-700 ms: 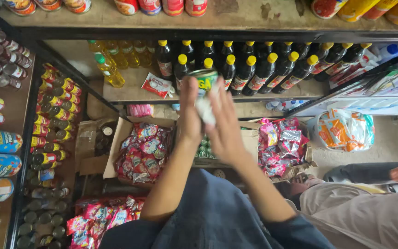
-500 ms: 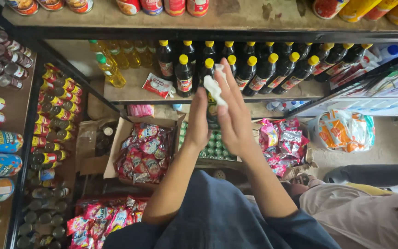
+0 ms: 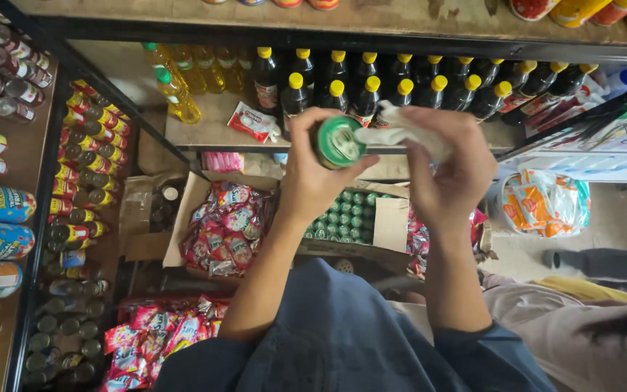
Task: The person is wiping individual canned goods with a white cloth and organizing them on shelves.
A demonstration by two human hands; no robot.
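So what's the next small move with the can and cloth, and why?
Probably bring the white cloth in the right hand onto the green can lid: the left hand holds it lid-up, and the cloth sits just beside the rim.

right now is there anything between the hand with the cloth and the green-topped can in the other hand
Nothing visible. The left hand holds the green-topped can, and the white cloth gripped in the right hand already reaches the can's rim, above the shelf of dark bottles.
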